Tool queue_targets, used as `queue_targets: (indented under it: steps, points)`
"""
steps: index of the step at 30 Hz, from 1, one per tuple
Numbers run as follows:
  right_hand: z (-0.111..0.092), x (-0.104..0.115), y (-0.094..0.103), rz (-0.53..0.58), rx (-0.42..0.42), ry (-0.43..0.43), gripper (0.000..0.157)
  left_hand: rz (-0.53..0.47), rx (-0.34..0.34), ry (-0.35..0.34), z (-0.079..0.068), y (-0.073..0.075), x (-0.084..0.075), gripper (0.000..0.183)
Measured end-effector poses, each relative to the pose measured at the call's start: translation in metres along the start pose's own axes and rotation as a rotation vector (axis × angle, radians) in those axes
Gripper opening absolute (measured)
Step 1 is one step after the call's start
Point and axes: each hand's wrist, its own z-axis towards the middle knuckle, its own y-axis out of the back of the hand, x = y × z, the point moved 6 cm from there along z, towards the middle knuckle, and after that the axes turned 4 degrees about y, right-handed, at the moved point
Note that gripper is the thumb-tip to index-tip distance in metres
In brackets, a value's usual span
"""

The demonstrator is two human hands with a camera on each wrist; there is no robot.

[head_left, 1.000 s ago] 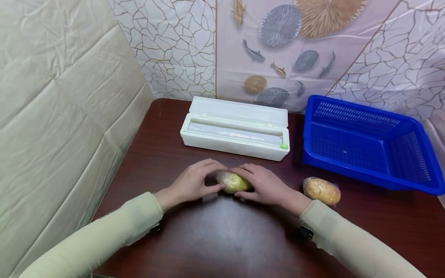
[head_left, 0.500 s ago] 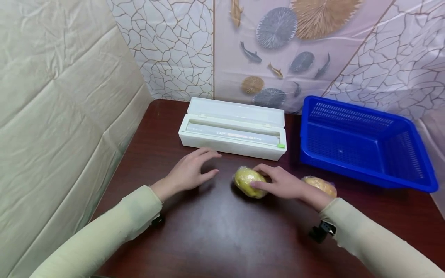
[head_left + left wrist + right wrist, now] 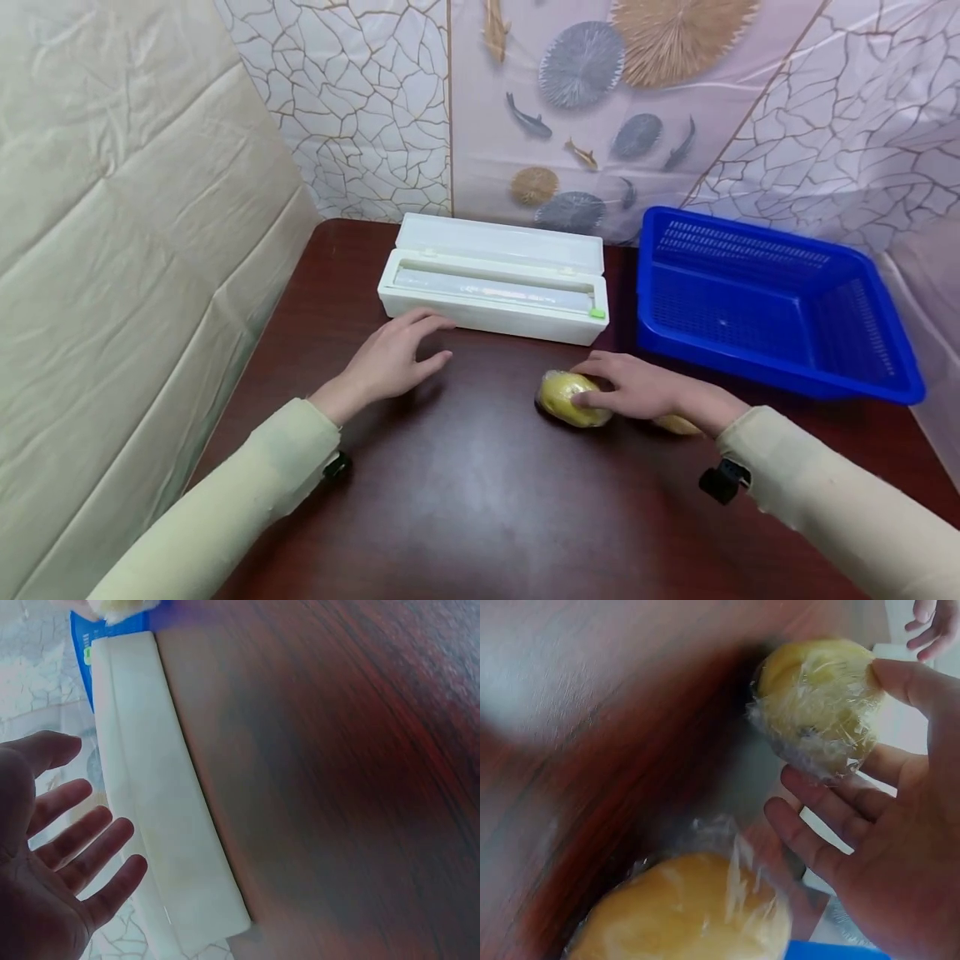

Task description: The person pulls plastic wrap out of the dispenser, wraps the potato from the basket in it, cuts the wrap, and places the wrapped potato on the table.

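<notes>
Fingers of the right hand [image 3: 645, 393] curl round a lumpy film-wrapped potato [image 3: 567, 399].

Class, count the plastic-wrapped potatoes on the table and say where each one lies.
2. One wrapped potato sits under the right hand fingertips; the second potato lies beside it, mostly hidden behind that wrist in the head view.

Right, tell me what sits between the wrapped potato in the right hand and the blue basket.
The right hand holds the wrapped potato. A second wrapped potato lies under the wrist toward the blue basket, whose near wall also rises in the path.
</notes>
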Motion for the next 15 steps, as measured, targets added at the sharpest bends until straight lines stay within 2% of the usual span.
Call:
queue_targets:
  steps: [3, 4, 7, 10, 11, 15]
  points:
    - [0.001, -0.009, 0.0, 0.031, 0.023, 0.045, 0.049, 0.018, 0.008, 0.022, -0.002, 0.0, 0.005, 0.045]
    - [0.002, -0.015, -0.002, 0.045, 0.02, 0.085, 0.048, 0.029, 0.009, 0.029, -0.002, 0.001, 0.006, 0.045]
    - [0.003, -0.018, -0.004, 0.075, 0.037, 0.121, 0.047, 0.065, -0.006, 0.04, -0.005, 0.002, 0.01, 0.047]
    - [0.004, -0.02, -0.005, 0.106, 0.058, 0.073, 0.051, 0.094, -0.04, 0.041, -0.008, 0.005, 0.012, 0.048]
    - [0.003, -0.015, -0.003, 0.107, 0.063, 0.026, 0.053, 0.101, -0.053, 0.038, -0.009, 0.006, 0.012, 0.048]
    - [0.004, -0.013, 0.002, 0.081, 0.021, -0.031, 0.053, 0.13, -0.094, 0.04, -0.012, 0.008, 0.016, 0.05]
